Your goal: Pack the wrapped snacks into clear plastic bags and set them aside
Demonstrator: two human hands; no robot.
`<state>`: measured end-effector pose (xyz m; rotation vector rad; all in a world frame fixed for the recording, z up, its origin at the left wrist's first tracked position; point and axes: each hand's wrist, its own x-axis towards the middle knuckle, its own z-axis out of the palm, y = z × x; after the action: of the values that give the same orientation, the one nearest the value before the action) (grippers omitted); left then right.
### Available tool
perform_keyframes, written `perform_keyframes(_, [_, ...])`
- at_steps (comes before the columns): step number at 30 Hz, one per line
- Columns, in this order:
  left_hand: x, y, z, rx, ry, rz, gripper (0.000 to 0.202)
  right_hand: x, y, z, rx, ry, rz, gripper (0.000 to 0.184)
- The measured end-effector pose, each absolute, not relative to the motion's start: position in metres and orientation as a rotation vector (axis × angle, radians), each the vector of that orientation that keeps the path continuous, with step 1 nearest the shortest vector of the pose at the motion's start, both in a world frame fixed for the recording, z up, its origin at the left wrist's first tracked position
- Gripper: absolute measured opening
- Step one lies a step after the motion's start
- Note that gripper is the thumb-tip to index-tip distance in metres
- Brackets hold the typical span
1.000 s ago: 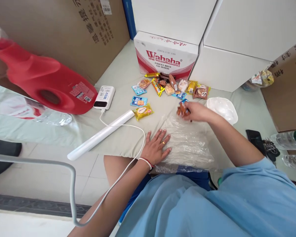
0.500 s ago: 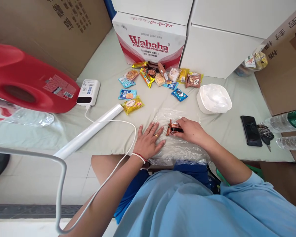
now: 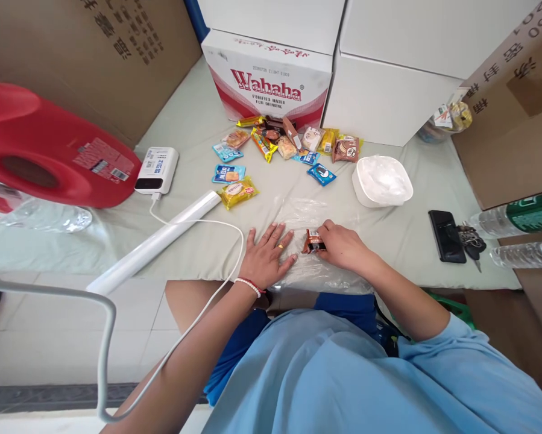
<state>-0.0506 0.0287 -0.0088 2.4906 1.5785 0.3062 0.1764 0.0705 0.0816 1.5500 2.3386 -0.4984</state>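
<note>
My left hand (image 3: 266, 258) lies flat with fingers spread, on the left edge of a sheet of clear plastic wrap (image 3: 298, 211). My right hand (image 3: 343, 246) is closed on the right end of a small brown snack packet (image 3: 314, 241), which rests on the wrap; my fingers cover part of it. Beyond the hands lie several wrapped snacks, among them a yellow packet (image 3: 238, 193), a light-blue packet (image 3: 228, 173) and a dark-blue packet (image 3: 322, 174). A white plastic tub (image 3: 360, 191) with clear film in it stands to the right.
A white roll (image 3: 153, 241) and a white power bank (image 3: 157, 170) with its cable are on the left, near a red jug (image 3: 67, 144). A Wahaha carton (image 3: 271, 84) stands behind the snacks. On the right lie a phone (image 3: 447, 236), keys (image 3: 472, 242) and bottles (image 3: 524, 214).
The whole view has shifted slightly. My right hand still grips the brown packet at nearly the same spot, and my left hand stays flat on the wrap.
</note>
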Motion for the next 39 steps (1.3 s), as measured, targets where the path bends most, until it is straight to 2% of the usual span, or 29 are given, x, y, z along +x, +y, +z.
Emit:
perform_keyframes(6, [-0.062, 0.028, -0.005, 2.491, 1.599, 0.436, 0.062, 0.207, 0.055, 0.088, 1.655, 2.510, -0.708, 0.071])
perform_keyframes(9, [-0.073, 0.019, 0.005, 2.502, 1.641, 0.653, 0.064, 0.239, 0.027, 0.096, 1.651, 2.725, -0.725, 0.069])
perform_keyframes(12, [-0.085, 0.002, 0.011, 2.622, 1.398, 0.772, 0.069, 0.262, -0.012, 0.085, 1.446, 2.837, -0.710, 0.074])
perform_keyframes(14, [-0.091, -0.011, 0.007, 2.725, 1.118, 0.658, 0.064, 0.270, -0.035, 0.064, 1.389, 2.836, -0.644, 0.067])
perform_keyframes(16, [-0.095, -0.021, -0.004, 2.796, 0.937, 0.465, 0.056, 0.275, -0.049, 0.040, 1.465, 2.817, -0.544, 0.053])
perform_keyframes(19, [-0.101, -0.025, -0.017, 2.812, 0.935, 0.318, 0.053, 0.282, -0.050, 0.016, 1.629, 2.813, -0.541, 0.041])
perform_keyframes(24, [-0.099, -0.004, 0.001, 2.409, 1.042, 0.491, 0.031, 0.295, -0.021, 0.036, 1.684, 2.802, -1.106, 0.028])
perform_keyframes(27, [-0.088, 0.020, 0.021, 2.014, 1.209, 0.598, 0.034, 0.298, 0.003, 0.055, 1.888, 2.603, -1.451, 0.031])
perform_keyframes(30, [-0.075, 0.050, 0.025, 1.720, 1.454, 0.721, 0.039, 0.298, 0.032, 0.056, 2.125, 2.428, -1.607, 0.036])
perform_keyframes(33, [-0.064, 0.072, 0.020, 1.583, 1.762, 0.807, 0.035, 0.295, 0.056, 0.050, 2.248, 2.267, -1.399, 0.032])
perform_keyframes(36, [-0.054, 0.069, 0.022, 1.598, 2.040, 0.968, 0.039, 0.287, 0.066, 0.056, 2.185, 2.228, -0.864, 0.032])
perform_keyframes(39, [-0.036, 0.042, 0.036, 1.875, 2.080, 1.245, 0.033, 0.274, 0.072, 0.078, 2.094, 2.398, -0.435, 0.038])
